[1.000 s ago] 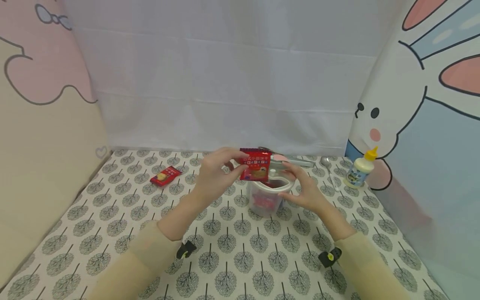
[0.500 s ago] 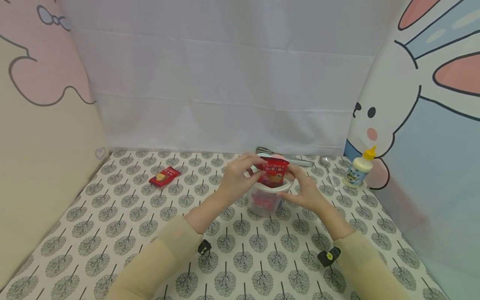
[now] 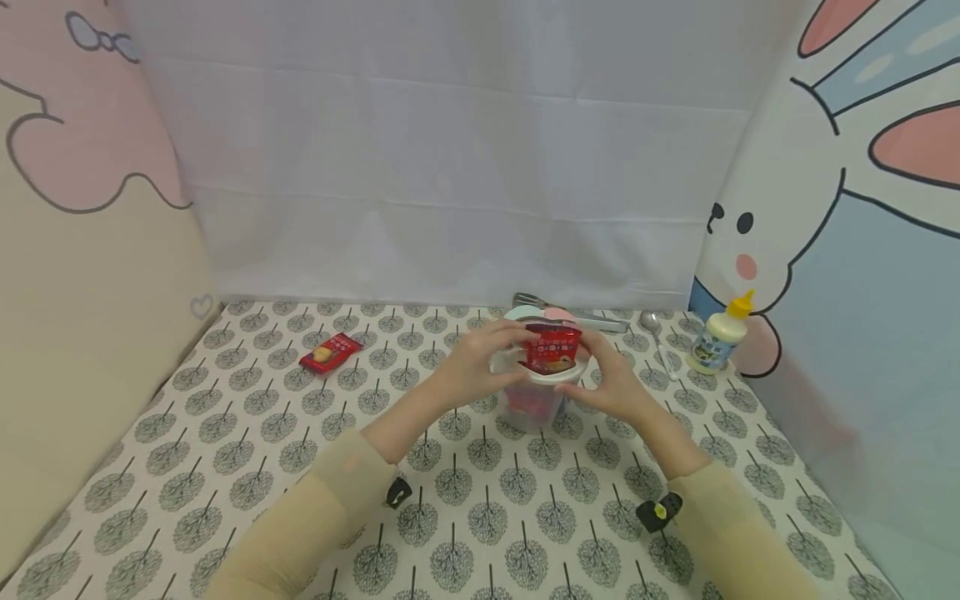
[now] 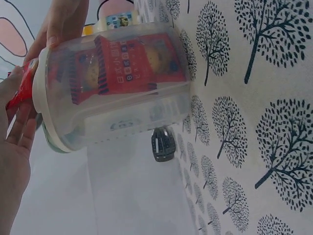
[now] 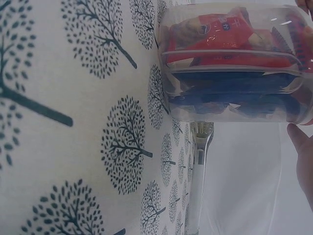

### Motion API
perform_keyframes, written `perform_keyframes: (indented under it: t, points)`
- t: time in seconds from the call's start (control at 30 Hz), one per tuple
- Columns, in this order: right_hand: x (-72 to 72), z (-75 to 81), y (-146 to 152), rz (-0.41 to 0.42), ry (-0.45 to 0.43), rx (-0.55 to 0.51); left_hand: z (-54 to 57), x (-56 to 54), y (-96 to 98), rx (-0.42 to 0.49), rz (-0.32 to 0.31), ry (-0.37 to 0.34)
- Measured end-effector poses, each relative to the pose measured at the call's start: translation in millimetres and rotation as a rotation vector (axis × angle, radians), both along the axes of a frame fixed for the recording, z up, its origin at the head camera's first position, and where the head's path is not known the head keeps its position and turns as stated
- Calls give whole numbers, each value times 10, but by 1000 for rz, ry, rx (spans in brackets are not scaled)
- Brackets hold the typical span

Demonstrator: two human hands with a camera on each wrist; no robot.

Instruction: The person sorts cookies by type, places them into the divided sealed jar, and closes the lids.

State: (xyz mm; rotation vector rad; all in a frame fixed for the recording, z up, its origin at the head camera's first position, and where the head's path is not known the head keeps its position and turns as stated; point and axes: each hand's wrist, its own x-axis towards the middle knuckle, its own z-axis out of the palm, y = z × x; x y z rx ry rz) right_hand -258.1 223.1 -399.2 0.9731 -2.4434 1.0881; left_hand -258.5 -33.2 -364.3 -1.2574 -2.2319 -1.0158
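Note:
At the mouth of a clear plastic container (image 3: pixel 531 410) with a white rim, my left hand (image 3: pixel 474 363) pinches a red snack packet (image 3: pixel 553 346), its lower edge level with the opening. My right hand (image 3: pixel 613 380) grips the rim from the right, thumb in front and fingers behind. The container stands upright on the table. Through its wall in the left wrist view, red packets (image 4: pixel 132 66) with a biscuit picture show inside. The right wrist view shows a divider, with blue packets (image 5: pixel 234 93) on its other side. Pink and mint lid flaps (image 3: pixel 559 315) stand raised at the back.
Another red packet (image 3: pixel 330 353) lies on the tree-print cloth to the left. Behind the container is a long-handled utensil (image 3: pixel 604 323) with a metal head. A spoon (image 3: pixel 652 323) and a yellow-capped bottle (image 3: pixel 717 340) are at the right, near the rabbit-print side wall.
My left hand has carried the red packet rightward, over the container's opening, then lowered it to the rim. My right hand has stayed on the container.

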Motion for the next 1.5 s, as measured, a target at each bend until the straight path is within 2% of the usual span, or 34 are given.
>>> perform_keyframes:
  t: [0.13, 0.37, 0.47, 0.6, 0.77, 0.83, 1.03, 1.13, 1.27, 1.5]
  points:
    - [-10, 6, 2, 5, 16, 14, -67, -40, -69, -22, 39, -36]
    - [-26, 0, 14, 31, 32, 0, -54, -100, -142, 4, 4, -6]
    - [-36, 1, 4, 50, 36, -16, -32, -115, -146, 2, -3, -16]
    - [-36, 2, -14, 48, 41, -18, -46, -109, -135, -60, -11, -16]
    - [152, 228, -121, 51, 44, -20, -146, -94, -135, -142, 24, 67]
    - [220, 313, -160, 58, 49, -23, -168, -78, -138, -157, 38, 79]
    - [217, 306, -158, 55, 49, -19, -159, -11, -147, -204, 54, 60]
    - [215, 301, -153, 50, 48, -16, -144, 11, -148, -256, 55, 82]
    - [213, 292, -149, 50, 47, -20, -128, 18, -145, -303, 63, 111]
    - [210, 276, -146, 60, 85, -18, -141, 7, -106, -400, 98, 105]
